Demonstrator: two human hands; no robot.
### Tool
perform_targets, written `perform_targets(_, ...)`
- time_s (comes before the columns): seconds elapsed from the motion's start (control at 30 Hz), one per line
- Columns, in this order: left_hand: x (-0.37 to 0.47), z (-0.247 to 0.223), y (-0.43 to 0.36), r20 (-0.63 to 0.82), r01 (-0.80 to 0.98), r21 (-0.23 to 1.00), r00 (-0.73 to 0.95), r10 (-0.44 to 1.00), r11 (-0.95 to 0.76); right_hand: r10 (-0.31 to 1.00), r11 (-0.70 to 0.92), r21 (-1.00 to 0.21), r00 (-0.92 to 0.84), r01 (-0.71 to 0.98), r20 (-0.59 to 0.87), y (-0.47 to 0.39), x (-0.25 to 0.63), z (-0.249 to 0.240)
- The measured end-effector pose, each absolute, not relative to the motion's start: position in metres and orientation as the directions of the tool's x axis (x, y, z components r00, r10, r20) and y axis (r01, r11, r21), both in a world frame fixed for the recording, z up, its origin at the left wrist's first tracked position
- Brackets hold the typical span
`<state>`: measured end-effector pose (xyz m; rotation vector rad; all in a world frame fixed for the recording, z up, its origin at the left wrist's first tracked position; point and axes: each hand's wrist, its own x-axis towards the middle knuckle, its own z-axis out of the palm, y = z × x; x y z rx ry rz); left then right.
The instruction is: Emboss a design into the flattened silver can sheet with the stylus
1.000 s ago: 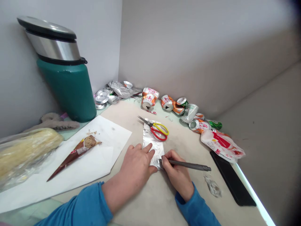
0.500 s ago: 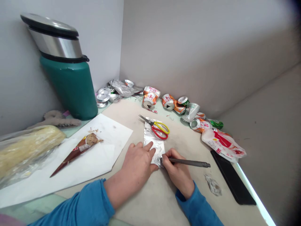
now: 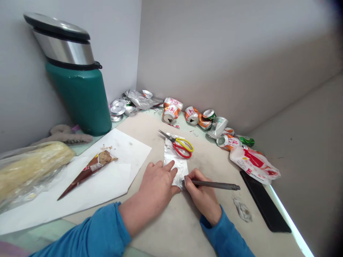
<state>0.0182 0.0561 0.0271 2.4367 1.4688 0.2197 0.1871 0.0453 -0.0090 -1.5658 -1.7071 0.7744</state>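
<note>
A narrow strip of silvery metal sheet (image 3: pixel 174 155) lies on the beige mat, with small dents pressed into its near end. My left hand (image 3: pixel 158 180) rests flat on the strip's left side, fingers stretched out and holding nothing. In my right hand (image 3: pixel 202 192), a dark pen (image 3: pixel 217 185) is gripped near its tip, which meets the dented end of the strip; the fingers hide the exact point. Red-and-yellow-handled scissors (image 3: pixel 178 144) lie across the strip's far part, beyond both hands.
Crushed drink cans (image 3: pixel 173 110) line the wall. A green flask (image 3: pixel 80 96) stands at the left, behind white paper (image 3: pixel 115 178) bearing a cone-shaped wrapped snack (image 3: pixel 89 171). On the right are a black phone (image 3: pixel 265 203), a red-white packet (image 3: pixel 254 164) and a crumpled grey scrap (image 3: pixel 243 210).
</note>
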Motion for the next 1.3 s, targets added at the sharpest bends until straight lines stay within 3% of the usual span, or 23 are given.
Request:
perform_targets(0.27, 0.0177, 0.0272, 0.0555, -0.005, 0.836, 0.317, 0.473, 0.881, -0.447, 0.994, 0.079, -0.838, 0.019, 0.540, 0.106, 0.0447, 0.1871, -0.0071)
perform_targets(1.3, 0.0181, 0.0245, 0.0564, -0.004, 0.840, 0.313, 0.468, 0.884, -0.444, 0.989, 0.145, -0.779, -0.100, 0.610, 0.106, 0.0425, 0.1911, -0.0079)
